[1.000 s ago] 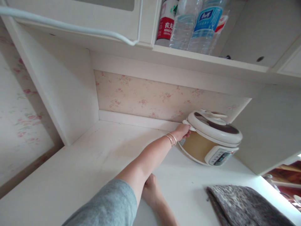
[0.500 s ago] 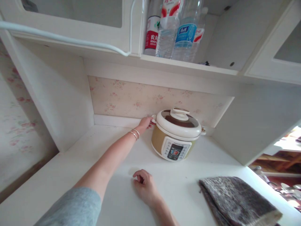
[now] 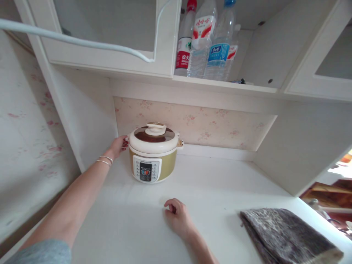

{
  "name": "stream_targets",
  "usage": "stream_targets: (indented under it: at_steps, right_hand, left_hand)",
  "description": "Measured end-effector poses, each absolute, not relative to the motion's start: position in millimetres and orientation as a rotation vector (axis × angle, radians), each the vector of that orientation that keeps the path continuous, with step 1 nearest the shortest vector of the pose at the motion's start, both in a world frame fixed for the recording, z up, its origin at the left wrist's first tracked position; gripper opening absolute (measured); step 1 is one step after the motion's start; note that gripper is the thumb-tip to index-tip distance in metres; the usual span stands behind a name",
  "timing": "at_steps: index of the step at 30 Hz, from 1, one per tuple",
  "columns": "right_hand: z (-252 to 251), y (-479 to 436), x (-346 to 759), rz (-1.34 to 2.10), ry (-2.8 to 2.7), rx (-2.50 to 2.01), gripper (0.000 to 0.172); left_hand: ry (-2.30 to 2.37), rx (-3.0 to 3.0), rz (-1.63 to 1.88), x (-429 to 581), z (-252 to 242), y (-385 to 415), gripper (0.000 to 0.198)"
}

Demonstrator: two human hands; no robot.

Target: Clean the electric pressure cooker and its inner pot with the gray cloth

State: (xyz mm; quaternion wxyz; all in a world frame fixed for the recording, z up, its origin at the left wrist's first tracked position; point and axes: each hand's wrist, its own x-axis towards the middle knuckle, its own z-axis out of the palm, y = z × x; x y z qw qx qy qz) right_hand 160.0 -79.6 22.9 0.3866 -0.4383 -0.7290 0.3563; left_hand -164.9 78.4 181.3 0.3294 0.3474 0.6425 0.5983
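An electric pressure cooker (image 3: 169,163) with a cream rim, brown lid top and gold-green body stands upright on the white counter (image 3: 214,183), towards the left. Its front panel has a small dark screen with buttons on both sides. My left hand (image 3: 119,146) is closed round the cooker's left side handle, which its fingers partly cover. Two thin bangles circle that wrist. My right hand (image 3: 177,216) rests on the counter in front of the cooker, its fingers curled in a loose fist with nothing visible in them.
A folded grey-brown cloth (image 3: 288,234) lies at the front right of the counter. Overhead, several plastic bottles (image 3: 202,47) stand in the open cabinet (image 3: 225,84). A white cable (image 3: 82,42) hangs across the upper left. Side panels bound the counter left and right.
The cooker has slid left along the counter, with my left hand on its handle. My right hand keeps its curled pose on the counter. The view has shifted slightly.
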Motion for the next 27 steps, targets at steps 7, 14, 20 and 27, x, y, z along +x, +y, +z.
stream_targets:
  at_steps: [7, 14, 20, 27]
  right_hand:
    - [15.5, -75.6, 153.5, 0.884, -1.868, -1.138, 0.025]
    - [9.9, -74.0, 146.6, 0.794, -1.897, -1.121, 0.025]
    - [10.9, -79.1, 145.9, 0.756, -1.896, -1.163, 0.025]
    - [11.9, -79.7, 148.0, 0.776, -1.901, -1.182, 0.025]
  left_hand:
    - [1.993, 0.823, 1.708, -232.3, 182.4, 31.6, 0.019]
    - [2.21, 1.808, 1.758, -206.7, 162.7, -37.5, 0.038]
    - [2.121, 2.771, 1.223, -134.8, 126.0, -55.2, 0.046]
    - [2.232, 2.799, 1.028, -129.8, 99.6, -30.9, 0.05]
